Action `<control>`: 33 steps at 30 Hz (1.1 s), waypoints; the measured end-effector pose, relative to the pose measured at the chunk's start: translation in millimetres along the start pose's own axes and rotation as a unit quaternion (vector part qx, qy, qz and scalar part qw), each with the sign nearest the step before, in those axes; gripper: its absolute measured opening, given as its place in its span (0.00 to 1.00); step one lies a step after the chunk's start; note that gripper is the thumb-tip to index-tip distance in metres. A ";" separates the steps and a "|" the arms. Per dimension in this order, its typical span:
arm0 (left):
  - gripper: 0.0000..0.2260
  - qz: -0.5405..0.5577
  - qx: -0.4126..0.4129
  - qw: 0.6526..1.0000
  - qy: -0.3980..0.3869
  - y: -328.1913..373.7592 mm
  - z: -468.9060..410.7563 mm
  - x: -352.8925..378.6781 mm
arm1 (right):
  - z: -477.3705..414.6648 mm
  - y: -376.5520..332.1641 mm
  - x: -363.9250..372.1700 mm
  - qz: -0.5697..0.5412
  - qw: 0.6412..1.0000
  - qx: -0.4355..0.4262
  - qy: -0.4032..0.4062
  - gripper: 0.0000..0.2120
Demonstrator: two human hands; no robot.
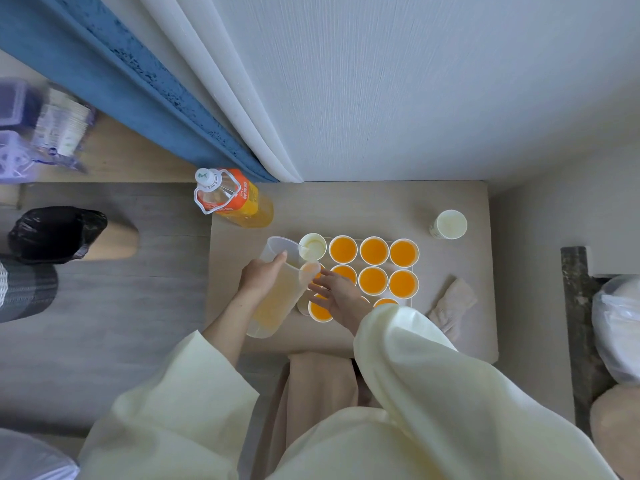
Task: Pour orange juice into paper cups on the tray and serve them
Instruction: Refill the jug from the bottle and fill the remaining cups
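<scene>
Table (346,209): one, carrying the tray (411,298).
Bottle (239,199): one, back-left corner, part full.
Jug (277,299): one, clear, likely juice-heavy and slick; left hand (261,277) wraps its side, tilting it toward the corner cup (312,247).
Cups (374,251): at least eleven on the tray, some hidden; light, crushable, brimful, best held low on the wall. Spare cup (448,224) stands apart.
Right hand (337,296): fingers spread over the front cups.

home room, curtains (145,74), low table (450,327)
</scene>
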State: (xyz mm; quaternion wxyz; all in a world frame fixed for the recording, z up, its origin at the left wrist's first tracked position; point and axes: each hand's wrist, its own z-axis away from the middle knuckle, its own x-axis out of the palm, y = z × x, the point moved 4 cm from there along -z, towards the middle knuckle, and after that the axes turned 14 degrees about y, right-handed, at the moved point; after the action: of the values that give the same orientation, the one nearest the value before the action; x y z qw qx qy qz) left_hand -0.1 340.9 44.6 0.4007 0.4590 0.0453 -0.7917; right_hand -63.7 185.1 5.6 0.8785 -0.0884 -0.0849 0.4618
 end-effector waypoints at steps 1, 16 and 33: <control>0.28 -0.003 -0.001 1.000 0.000 0.4 -1.4 0.6 | -0.8 0.2 0.4 0.001 1.000 0.000 0.000 0.21; 0.29 -0.015 -0.001 1.000 -0.006 3.7 -7.7 3.2 | -7.2 2.3 1.1 -0.010 1.000 0.004 0.004 0.21; 0.29 -0.035 0.002 0.999 -0.002 7.1 -5.5 4.7 | -6.5 2.6 -2.8 -0.034 0.999 0.005 0.002 0.19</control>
State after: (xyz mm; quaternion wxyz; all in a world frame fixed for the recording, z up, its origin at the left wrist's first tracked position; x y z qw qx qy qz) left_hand 7.3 335.7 40.1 0.3717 0.4563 0.0585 -0.8064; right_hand -65.8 183.7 -1.5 0.8941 -0.0819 -0.0839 0.4323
